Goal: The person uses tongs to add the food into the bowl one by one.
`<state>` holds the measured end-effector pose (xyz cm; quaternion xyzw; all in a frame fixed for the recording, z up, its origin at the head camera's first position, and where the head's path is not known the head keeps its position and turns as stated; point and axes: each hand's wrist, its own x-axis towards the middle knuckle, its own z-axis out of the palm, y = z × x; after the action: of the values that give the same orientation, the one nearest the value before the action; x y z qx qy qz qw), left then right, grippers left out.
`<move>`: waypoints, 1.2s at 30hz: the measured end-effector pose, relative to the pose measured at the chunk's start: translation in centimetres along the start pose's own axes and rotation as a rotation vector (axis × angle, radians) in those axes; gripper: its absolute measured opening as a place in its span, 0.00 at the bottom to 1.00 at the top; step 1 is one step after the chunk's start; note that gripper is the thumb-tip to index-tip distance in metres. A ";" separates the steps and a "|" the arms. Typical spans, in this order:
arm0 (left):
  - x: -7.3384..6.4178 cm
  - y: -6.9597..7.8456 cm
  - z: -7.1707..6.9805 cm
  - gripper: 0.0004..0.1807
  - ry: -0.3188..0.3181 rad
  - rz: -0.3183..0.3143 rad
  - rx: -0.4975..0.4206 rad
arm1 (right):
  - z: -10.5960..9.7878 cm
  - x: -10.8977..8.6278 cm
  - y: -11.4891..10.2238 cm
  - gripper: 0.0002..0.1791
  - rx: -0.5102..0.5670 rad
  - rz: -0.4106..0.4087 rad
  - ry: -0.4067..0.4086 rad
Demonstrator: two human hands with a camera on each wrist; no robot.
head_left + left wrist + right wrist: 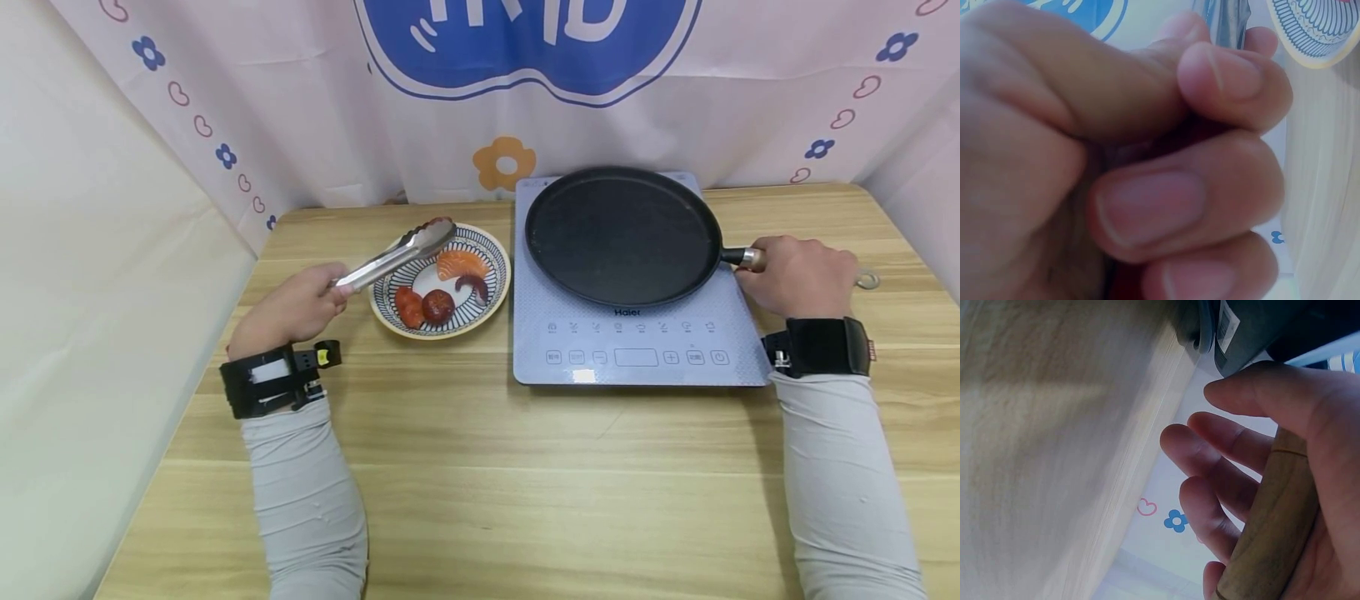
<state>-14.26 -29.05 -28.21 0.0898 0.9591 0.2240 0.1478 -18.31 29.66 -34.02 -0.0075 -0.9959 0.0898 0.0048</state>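
Note:
My left hand (296,304) grips metal tongs (390,258), its fingers curled round them in the left wrist view. The tongs' head lies over the upper left of a patterned plate (491,312); a dark reddish edge shows behind it, too hidden to identify. On the plate are an orange striped slice (460,264) like salmon, a dark curved piece (474,287), a round dark red piece (438,307) and an orange-red piece (409,307). My right hand (802,275) holds the black flat pan (622,237) by its wooden handle (1279,506), fingers loosely curled round it.
Beneath the pan is a pale induction cooker (637,367) with touch buttons along its front. Both stand at the back of a wooden table (570,492). A printed curtain (315,108) hangs right behind, and a pale wall sheet (97,292) runs along the left.

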 end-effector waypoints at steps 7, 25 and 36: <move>0.0 0.1 0.0 0.08 0.005 0.001 0.006 | 0.0 0.0 0.0 0.12 0.001 -0.001 0.000; 0.2 0.9 0.1 0.08 -0.006 0.014 0.000 | 0.0 0.0 0.0 0.13 0.006 0.004 0.009; 0.4 1.2 0.2 0.09 -0.022 0.018 -0.006 | 0.0 0.0 0.0 0.13 0.012 0.004 0.009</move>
<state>-14.39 -27.81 -27.96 0.1007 0.9559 0.2271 0.1567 -18.30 29.61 -34.05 -0.0100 -0.9953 0.0956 0.0090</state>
